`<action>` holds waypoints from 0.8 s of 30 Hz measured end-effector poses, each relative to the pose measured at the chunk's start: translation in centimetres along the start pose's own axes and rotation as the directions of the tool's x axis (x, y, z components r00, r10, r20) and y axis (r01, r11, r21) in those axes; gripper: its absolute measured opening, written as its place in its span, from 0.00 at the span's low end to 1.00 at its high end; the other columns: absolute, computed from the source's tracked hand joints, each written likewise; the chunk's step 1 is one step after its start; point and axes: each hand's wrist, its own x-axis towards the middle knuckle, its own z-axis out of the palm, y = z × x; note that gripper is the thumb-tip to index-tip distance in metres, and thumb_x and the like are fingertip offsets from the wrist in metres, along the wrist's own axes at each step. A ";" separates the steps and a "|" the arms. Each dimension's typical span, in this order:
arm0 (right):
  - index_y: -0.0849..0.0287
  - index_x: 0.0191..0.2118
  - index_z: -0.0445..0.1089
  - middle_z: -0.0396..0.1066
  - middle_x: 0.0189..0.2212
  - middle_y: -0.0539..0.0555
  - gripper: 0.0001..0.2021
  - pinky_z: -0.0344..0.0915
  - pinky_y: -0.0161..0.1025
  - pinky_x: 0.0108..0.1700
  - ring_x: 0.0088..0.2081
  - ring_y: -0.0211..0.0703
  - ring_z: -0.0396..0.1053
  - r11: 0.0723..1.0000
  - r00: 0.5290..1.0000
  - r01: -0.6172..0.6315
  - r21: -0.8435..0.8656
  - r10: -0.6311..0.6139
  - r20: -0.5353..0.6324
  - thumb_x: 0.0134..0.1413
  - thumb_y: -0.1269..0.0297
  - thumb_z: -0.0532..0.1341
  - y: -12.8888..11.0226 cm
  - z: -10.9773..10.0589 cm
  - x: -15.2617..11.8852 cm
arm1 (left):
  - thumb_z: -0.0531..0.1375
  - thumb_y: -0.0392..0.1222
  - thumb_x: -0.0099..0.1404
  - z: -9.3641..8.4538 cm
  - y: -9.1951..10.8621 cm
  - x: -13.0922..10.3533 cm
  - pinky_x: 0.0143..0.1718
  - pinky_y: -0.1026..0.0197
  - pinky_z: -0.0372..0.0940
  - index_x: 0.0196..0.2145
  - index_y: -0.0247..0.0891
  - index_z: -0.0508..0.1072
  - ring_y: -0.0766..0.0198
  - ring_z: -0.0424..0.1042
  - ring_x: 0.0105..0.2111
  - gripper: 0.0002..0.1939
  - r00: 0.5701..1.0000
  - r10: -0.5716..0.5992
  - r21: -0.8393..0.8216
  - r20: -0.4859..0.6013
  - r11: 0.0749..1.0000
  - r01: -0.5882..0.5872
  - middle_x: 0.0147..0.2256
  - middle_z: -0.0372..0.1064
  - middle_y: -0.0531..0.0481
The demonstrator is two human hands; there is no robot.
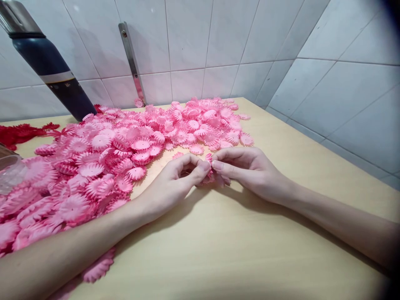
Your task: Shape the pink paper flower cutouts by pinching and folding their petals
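Observation:
Between my two hands, just above the table, is a small pink fabric flower piece (208,157), mostly covered by fingers. My left hand (184,175) pinches it from the left with thumb and forefinger. From the right, the thumb and fingers of my right hand (246,168) press on the same piece. Some pink petals show below the fingertips. A large heap of flat pink flower pieces (142,143) with scalloped edges spreads beyond and to the left of my hands. Some have a small hole in the middle.
A dark blue bottle (59,68) with a steel cap stands at the back left. Red material (21,133) and a clear plastic cup (12,173) are at the left edge. Behind the light wooden table (250,250) rises a white tiled wall (190,37) with a metal strip (131,56).

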 end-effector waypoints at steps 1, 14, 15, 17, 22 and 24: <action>0.61 0.31 0.73 0.68 0.24 0.49 0.08 0.64 0.32 0.29 0.25 0.32 0.64 1.000 1.000 0.000 0.002 0.000 0.001 0.58 0.64 0.61 0.0 0.0 0.0 | 0.56 0.44 0.67 0.0 -0.1 0.0 0.41 0.64 0.64 0.32 0.33 0.68 0.67 0.69 0.35 0.11 1.000 0.009 0.003 0.004 1.000 -0.009 0.32 0.68 0.50; 0.60 0.30 0.72 0.73 0.26 0.51 0.08 0.70 0.36 0.32 0.28 0.38 0.71 0.998 0.996 -0.062 0.024 0.063 -0.069 0.47 0.62 0.69 -0.2 0.6 0.1 | 0.54 0.45 0.68 0.0 -0.1 -0.1 0.41 0.63 0.64 0.33 0.35 0.67 0.65 0.70 0.36 0.11 0.999 0.025 0.038 0.020 0.999 -0.026 0.33 0.70 0.49; 0.60 0.30 0.72 0.73 0.26 0.52 0.08 0.70 0.36 0.32 0.28 0.38 0.71 0.998 0.996 -0.055 0.017 0.056 -0.075 0.48 0.62 0.68 -0.3 0.6 0.1 | 0.54 0.45 0.68 0.0 -0.1 -0.1 0.41 0.63 0.63 0.33 0.35 0.67 0.65 0.69 0.36 0.11 1.000 0.023 0.043 0.011 0.999 -0.024 0.33 0.70 0.49; 0.60 0.30 0.73 0.73 0.25 0.51 0.07 0.69 0.35 0.32 0.27 0.37 0.70 0.999 0.996 -0.041 0.003 0.041 -0.074 0.51 0.61 0.66 -0.3 0.5 0.1 | 0.54 0.45 0.68 0.1 -0.1 -0.1 0.41 0.63 0.63 0.33 0.35 0.67 0.65 0.69 0.35 0.11 1.000 0.015 0.039 -0.002 0.999 -0.015 0.33 0.69 0.49; 0.61 0.31 0.72 0.70 0.24 0.50 0.07 0.64 0.34 0.29 0.25 0.35 0.65 0.999 0.997 -0.040 0.029 0.042 -0.069 0.53 0.62 0.65 0.2 -0.1 0.1 | 0.53 0.44 0.68 0.2 -0.1 -0.1 0.38 0.64 0.63 0.33 0.35 0.67 0.66 0.67 0.33 0.10 1.000 -0.025 -0.004 -0.013 1.000 0.025 0.32 0.66 0.50; 0.61 0.31 0.71 0.69 0.24 0.50 0.07 0.63 0.35 0.29 0.25 0.35 0.63 0.999 0.997 -0.035 0.041 0.038 -0.067 0.54 0.62 0.65 0.4 -0.2 0.1 | 0.53 0.44 0.68 0.2 -0.1 -0.1 0.38 0.64 0.63 0.33 0.35 0.67 0.67 0.67 0.33 0.10 0.999 -0.031 -0.003 -0.015 1.000 0.030 0.31 0.66 0.50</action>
